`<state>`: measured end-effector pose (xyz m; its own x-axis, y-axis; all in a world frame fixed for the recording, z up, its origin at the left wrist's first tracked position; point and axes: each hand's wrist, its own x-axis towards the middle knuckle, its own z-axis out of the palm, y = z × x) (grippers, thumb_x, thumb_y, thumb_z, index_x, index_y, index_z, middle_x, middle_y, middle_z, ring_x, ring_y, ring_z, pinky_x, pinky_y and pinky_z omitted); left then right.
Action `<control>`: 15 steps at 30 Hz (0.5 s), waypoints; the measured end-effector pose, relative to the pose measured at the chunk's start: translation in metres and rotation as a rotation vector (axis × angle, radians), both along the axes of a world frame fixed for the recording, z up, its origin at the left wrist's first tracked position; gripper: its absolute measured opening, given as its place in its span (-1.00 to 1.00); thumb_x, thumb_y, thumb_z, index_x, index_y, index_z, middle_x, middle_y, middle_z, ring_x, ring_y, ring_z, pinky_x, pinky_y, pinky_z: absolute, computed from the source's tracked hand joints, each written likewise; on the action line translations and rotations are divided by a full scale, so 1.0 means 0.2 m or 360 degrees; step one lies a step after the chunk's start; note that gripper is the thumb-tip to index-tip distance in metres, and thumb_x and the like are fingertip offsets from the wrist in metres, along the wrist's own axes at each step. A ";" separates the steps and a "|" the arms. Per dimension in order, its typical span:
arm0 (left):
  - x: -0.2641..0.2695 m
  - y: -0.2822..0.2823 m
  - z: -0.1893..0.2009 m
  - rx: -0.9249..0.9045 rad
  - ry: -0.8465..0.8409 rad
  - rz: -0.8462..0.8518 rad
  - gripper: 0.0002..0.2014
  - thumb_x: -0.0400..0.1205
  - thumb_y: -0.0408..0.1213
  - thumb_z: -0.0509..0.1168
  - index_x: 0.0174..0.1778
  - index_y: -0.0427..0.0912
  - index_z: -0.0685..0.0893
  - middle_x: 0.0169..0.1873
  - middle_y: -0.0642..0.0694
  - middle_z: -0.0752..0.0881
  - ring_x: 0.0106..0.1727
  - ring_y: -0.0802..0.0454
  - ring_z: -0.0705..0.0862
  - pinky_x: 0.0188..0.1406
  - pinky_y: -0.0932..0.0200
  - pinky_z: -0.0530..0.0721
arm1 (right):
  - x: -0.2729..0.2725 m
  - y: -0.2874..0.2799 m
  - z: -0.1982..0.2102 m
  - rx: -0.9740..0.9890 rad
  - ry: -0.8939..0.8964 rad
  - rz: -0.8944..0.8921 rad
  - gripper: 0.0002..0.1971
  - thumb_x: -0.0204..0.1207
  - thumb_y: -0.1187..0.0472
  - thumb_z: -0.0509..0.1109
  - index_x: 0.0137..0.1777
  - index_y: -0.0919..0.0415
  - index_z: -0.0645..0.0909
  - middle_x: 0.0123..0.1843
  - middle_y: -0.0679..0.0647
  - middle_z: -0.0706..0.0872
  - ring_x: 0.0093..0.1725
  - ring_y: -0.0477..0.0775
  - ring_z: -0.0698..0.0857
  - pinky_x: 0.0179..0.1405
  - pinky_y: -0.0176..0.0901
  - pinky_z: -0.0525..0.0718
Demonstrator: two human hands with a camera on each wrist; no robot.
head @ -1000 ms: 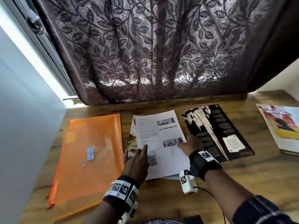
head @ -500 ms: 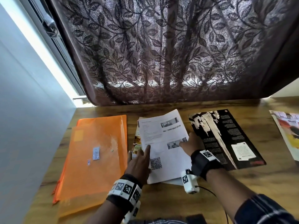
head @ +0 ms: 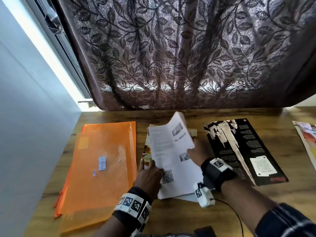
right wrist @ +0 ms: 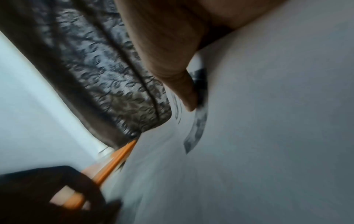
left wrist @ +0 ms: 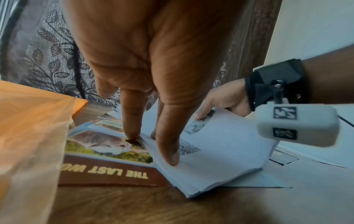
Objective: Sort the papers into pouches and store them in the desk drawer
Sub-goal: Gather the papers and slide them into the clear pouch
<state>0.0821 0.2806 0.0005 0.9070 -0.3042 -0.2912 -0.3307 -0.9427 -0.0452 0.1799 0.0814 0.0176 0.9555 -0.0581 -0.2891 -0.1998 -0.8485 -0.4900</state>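
Currently: the white printed sheets [head: 172, 156] sit mid-desk on top of a stack, between the orange pouches [head: 100, 168] on the left and a black brochure [head: 239, 147] on the right. The right hand [head: 196, 152] grips the sheets' right edge, thumb on top and fingers underneath, and that side is curled up off the stack. The left hand [head: 149, 177] has straight fingers [left wrist: 168, 145] pressing down: one tip on the white sheets near the QR code, another on the colour magazine [left wrist: 107, 154] beneath, at the sheets' left edge. That magazine's cover reads "THE LAST WO…", the rest hidden. More white paper lies under the stack, flat on the desk [head: 188, 219]. The pouches lie flat, overlapping, just beside the stack; whether they touch is unclear. Another colourful magazine [head: 306, 142] lies at the far right edge. A patterned curtain [head: 188, 57] hangs behind. The right wrist view is blurred, showing mostly paper and thumb.
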 end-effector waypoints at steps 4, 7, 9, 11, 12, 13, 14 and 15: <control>0.00 0.00 -0.01 0.0017 0.0006 0.0000 -0.50 0.64 -0.12 0.34 0.51 -0.11 0.49 0.54 -0.18 0.48 0.66 -0.20 0.14 0.65 -0.46 -0.17 | -0.10 0.07 -0.04 -0.0288 -0.0206 0.0142 -0.57 0.55 0.23 0.30 0.44 0.13 0.47 0.36 0.20 0.62 0.32 0.31 0.62 0.24 0.04 0.59; 0.00 0.00 -0.02 0.0015 -0.0022 -0.0013 -0.49 0.63 -0.12 0.36 0.50 -0.11 0.49 0.53 -0.17 0.49 0.65 -0.20 0.15 0.62 -0.45 -0.18 | -0.08 0.03 -0.06 -0.0347 -0.0109 -0.0001 -0.62 0.56 0.17 0.28 0.37 0.18 0.49 0.40 0.22 0.53 0.35 0.36 0.59 0.30 0.13 0.59; -0.01 0.00 -0.02 0.0019 -0.0028 -0.0016 -0.48 0.63 -0.11 0.36 0.52 -0.10 0.48 0.55 -0.16 0.48 0.66 -0.20 0.15 0.63 -0.45 -0.18 | -0.06 0.01 -0.07 -0.0306 -0.0048 -0.0089 -0.64 0.57 0.14 0.29 0.33 0.21 0.53 0.43 0.25 0.52 0.36 0.38 0.58 0.32 0.13 0.58; 0.00 0.00 -0.02 0.0025 -0.0029 -0.0019 -0.47 0.63 -0.09 0.36 0.53 -0.10 0.48 0.56 -0.15 0.46 0.66 -0.20 0.14 0.64 -0.45 -0.16 | -0.05 0.00 -0.07 -0.0268 -0.0024 -0.0089 -0.66 0.56 0.12 0.30 0.30 0.22 0.55 0.41 0.26 0.53 0.35 0.39 0.59 0.30 0.12 0.60; 0.00 0.00 -0.02 0.0028 -0.0021 -0.0021 -0.47 0.63 -0.08 0.37 0.52 -0.09 0.49 0.56 -0.14 0.47 0.66 -0.20 0.14 0.65 -0.44 -0.14 | -0.04 0.00 -0.08 -0.0242 -0.0024 -0.0089 -0.66 0.56 0.12 0.30 0.29 0.20 0.57 0.39 0.25 0.55 0.33 0.38 0.61 0.28 0.11 0.63; 0.00 0.00 -0.02 0.0020 -0.0012 -0.0019 -0.48 0.62 -0.08 0.37 0.51 -0.08 0.50 0.54 -0.13 0.48 0.65 -0.20 0.15 0.66 -0.44 -0.12 | -0.04 -0.01 -0.08 -0.0207 -0.0026 -0.0100 -0.67 0.54 0.12 0.31 0.26 0.18 0.59 0.36 0.23 0.59 0.29 0.36 0.65 0.23 0.10 0.66; 0.00 0.00 -0.03 0.0004 -0.0002 -0.0015 -0.48 0.61 -0.08 0.38 0.50 -0.07 0.51 0.53 -0.13 0.49 0.64 -0.20 0.17 0.67 -0.42 -0.10 | -0.03 -0.02 -0.09 -0.0146 -0.0045 -0.0122 -0.68 0.50 0.13 0.33 0.23 0.16 0.63 0.31 0.20 0.65 0.22 0.34 0.69 0.17 0.08 0.69; 0.00 0.01 -0.02 -0.0013 0.0015 -0.0009 -0.49 0.61 -0.08 0.38 0.49 -0.06 0.52 0.52 -0.13 0.50 0.63 -0.20 0.18 0.67 -0.40 -0.06 | -0.03 -0.02 -0.09 -0.0052 -0.0065 -0.0139 -0.70 0.46 0.15 0.35 0.18 0.15 0.67 0.23 0.17 0.73 0.14 0.30 0.73 0.10 0.04 0.72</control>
